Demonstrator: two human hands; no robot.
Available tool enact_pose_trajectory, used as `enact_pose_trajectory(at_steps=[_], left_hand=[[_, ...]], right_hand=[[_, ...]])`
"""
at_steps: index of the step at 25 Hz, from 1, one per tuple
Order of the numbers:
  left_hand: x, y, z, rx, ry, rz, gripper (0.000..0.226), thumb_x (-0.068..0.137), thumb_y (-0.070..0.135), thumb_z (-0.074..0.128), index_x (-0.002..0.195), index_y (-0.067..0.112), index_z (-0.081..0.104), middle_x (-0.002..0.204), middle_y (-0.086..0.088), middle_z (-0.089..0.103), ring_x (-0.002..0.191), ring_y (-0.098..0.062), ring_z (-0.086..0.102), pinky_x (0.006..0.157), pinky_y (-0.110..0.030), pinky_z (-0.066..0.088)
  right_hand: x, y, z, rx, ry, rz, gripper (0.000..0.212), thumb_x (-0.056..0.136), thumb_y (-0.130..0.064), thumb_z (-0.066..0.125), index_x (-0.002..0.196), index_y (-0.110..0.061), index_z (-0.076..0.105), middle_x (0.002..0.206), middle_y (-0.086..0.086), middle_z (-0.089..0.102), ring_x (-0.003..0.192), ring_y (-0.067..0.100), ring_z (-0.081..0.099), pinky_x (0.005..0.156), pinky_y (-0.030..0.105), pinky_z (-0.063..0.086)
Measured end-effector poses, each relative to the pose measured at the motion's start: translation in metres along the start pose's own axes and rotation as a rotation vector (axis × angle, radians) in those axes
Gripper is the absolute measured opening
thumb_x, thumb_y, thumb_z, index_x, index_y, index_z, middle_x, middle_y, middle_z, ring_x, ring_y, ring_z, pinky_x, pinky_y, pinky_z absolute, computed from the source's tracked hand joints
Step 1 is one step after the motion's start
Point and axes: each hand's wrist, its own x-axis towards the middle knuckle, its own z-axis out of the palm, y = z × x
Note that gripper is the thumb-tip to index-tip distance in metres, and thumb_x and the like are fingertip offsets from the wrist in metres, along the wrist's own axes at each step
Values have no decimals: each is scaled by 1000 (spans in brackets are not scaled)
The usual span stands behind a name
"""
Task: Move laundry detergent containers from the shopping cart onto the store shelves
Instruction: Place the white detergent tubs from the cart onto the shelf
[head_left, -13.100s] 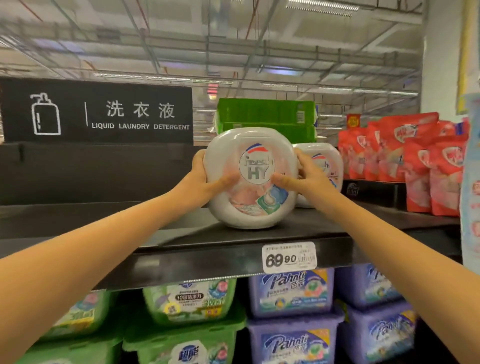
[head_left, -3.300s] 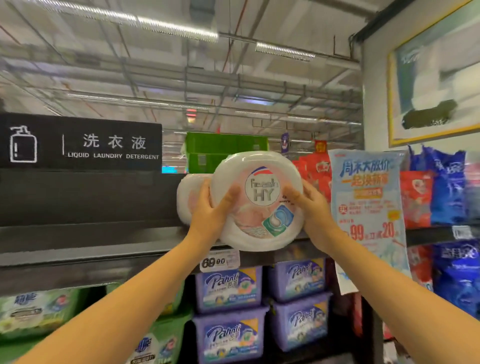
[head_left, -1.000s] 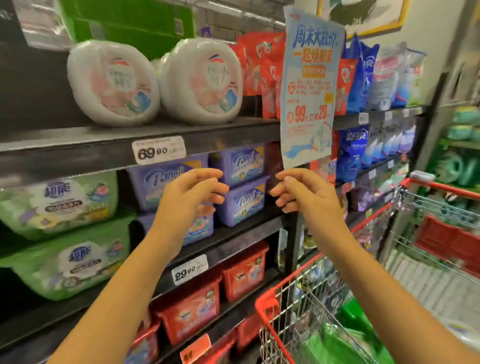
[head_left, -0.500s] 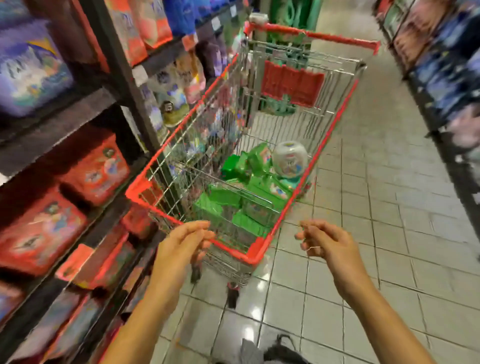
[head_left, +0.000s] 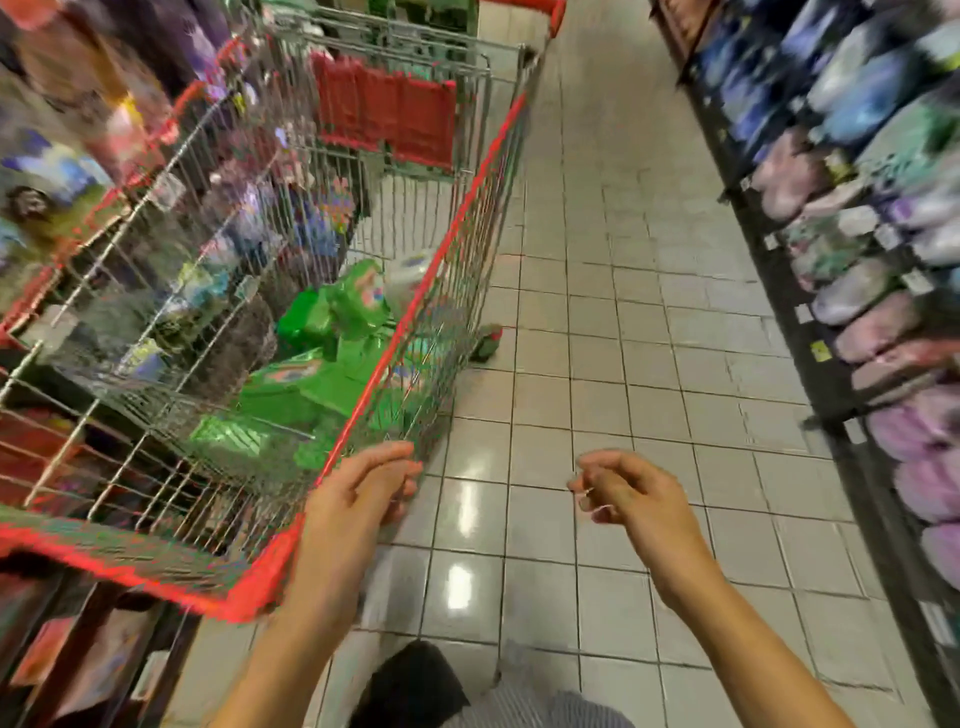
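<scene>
Along the far left, store shelves (head_left: 52, 130) run past in blur, with the shopping cart (head_left: 460, 218) standing close beside them. Down in the cart's basket lie green detergent containers (head_left: 332, 374), heaped toward the near end, and a white round tub (head_left: 415, 275) sits past them against the right-hand wire. Nothing is picked up yet. The left hand (head_left: 358, 499) hovers at the cart's near right corner, fingers loosely curled and holding nothing; whether it touches the wire cannot be told. The right hand (head_left: 634, 499) is out over the tiled floor (head_left: 623, 312), apart from the cart, likewise loosely curled and empty. Opposite shelves (head_left: 857, 260) of pouches line the far right. Risks, as judged: the load sits deep, so a reach over the red rim may knock a wrist on the wire or set the cart rolling. The green heap looks loosely piled, so pulling one container could shift the others. The smooth round tub may slip from a one-handed grab.
</scene>
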Motion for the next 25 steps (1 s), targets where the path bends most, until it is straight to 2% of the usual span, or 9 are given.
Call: enact_pose_trajectory(at_steps=[4, 9, 14, 19, 22, 25], left_hand=[[37, 25, 43, 2, 56, 107, 22, 91, -1, 54, 90, 15, 69, 74, 4, 75, 65, 0, 65, 59, -10, 51], [118, 71, 61, -64, 115, 211, 27, 92, 3, 54, 86, 21, 73, 84, -1, 76, 73, -4, 68, 64, -15, 54], [213, 123, 68, -38, 179, 207, 24, 92, 6, 54, 91, 22, 72, 89, -1, 76, 78, -5, 67, 73, -25, 51], [312, 151, 60, -37, 280, 199, 25, 92, 3, 53, 90, 22, 70, 80, 6, 75, 71, 0, 66, 62, -11, 52], [379, 146, 56, -22, 361, 118, 23, 92, 4, 54, 92, 21, 69, 74, 8, 73, 69, -2, 63, 61, -14, 48], [437, 127, 55, -20, 420, 15, 19, 91, 4, 57, 102, 15, 67, 79, 4, 69, 67, 0, 60, 62, -17, 44]], right_hand=[[61, -35, -17, 34, -49, -36, 19, 94, -2, 51, 90, -12, 67, 69, 0, 71, 59, 7, 61, 55, 15, 49], [154, -100, 3, 77, -163, -173, 17, 94, 0, 51, 95, -8, 66, 72, 0, 71, 62, 8, 60, 58, 16, 49], [248, -189, 42, 75, -272, -313, 19, 92, 3, 51, 93, -8, 67, 70, -1, 70, 61, 7, 60, 58, 18, 49], [352, -264, 93, 71, -315, -416, 20, 94, 6, 46, 92, -5, 62, 70, 6, 65, 53, 8, 57, 54, 19, 48], [428, -295, 139, 1, -428, -426, 21, 93, 6, 46, 89, -7, 61, 69, 6, 63, 50, 6, 55, 49, 15, 46], [501, -294, 197, -293, -632, -356, 20, 92, 3, 49, 85, -12, 59, 72, 6, 63, 52, 6, 55, 48, 16, 43]])
